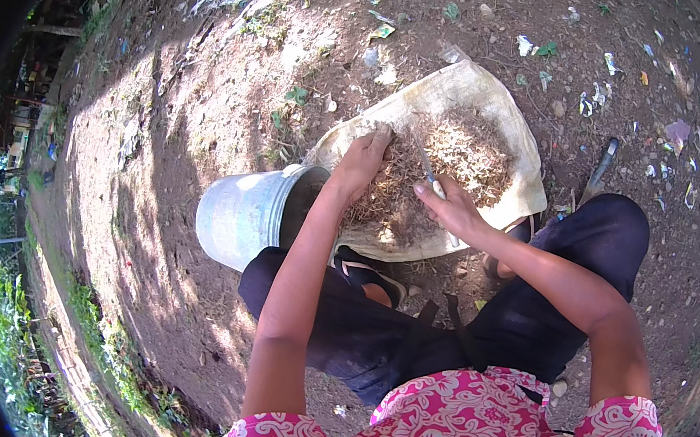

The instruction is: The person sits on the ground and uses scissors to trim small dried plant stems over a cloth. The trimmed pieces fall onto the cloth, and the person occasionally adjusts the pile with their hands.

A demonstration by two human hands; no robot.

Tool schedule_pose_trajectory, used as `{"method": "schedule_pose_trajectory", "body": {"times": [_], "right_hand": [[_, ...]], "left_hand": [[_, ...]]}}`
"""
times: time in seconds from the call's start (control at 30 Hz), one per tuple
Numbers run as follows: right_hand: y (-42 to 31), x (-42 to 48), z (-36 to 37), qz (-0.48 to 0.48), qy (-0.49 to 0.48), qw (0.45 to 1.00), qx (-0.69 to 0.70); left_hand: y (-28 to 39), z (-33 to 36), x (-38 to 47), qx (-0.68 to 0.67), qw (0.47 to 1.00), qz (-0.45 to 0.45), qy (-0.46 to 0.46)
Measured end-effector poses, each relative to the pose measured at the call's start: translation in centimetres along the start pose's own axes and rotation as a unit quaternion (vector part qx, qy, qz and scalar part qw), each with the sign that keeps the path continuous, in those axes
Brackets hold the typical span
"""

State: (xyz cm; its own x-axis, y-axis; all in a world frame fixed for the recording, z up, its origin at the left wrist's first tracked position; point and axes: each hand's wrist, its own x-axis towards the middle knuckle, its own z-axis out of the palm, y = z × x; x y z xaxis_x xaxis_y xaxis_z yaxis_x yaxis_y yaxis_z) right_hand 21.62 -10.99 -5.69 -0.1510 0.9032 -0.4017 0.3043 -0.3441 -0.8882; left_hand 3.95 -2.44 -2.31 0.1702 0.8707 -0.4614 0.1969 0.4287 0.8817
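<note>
My right hand [451, 206] grips the pale handle of a small knife [439, 189]. Its narrow blade points away from me over a sack [521, 125] spread on the ground. My left hand [362, 164] is at the left side of the sack with its fingers curled; whatever may be between them is too small to make out. Under and between the hands lies a dark heap of dry, root-like plant matter [389, 200]. A lighter heap of pale cut pieces [468, 151] lies beyond the knife.
A metal bucket [238, 214] lies on its side by my left knee, its mouth towards the sack and partly hidden by my forearm. Another tool with a dark handle [604, 160] rests beyond my right knee. Litter scraps [587, 104] and stones dot the bare soil.
</note>
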Motion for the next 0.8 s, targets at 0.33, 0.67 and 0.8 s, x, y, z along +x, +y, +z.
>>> {"method": "schedule_pose_trajectory", "body": {"times": [0.33, 0.67, 0.8], "right_hand": [[-1.1, -1.2, -0.2, -0.030, -0.033, 0.998, -0.038], [-0.3, -0.4, -0.2, -0.101, 0.043, 0.989, -0.095], [-0.5, -0.5, -0.5, -0.099, 0.032, 0.989, -0.104]], "left_hand": [[0.1, -0.5, -0.2, -0.123, 0.989, 0.030, -0.080], [0.3, -0.9, -0.3, -0.082, 0.990, 0.029, -0.116], [0.1, -1.0, -0.2, -0.079, 0.991, 0.010, -0.107]]}}
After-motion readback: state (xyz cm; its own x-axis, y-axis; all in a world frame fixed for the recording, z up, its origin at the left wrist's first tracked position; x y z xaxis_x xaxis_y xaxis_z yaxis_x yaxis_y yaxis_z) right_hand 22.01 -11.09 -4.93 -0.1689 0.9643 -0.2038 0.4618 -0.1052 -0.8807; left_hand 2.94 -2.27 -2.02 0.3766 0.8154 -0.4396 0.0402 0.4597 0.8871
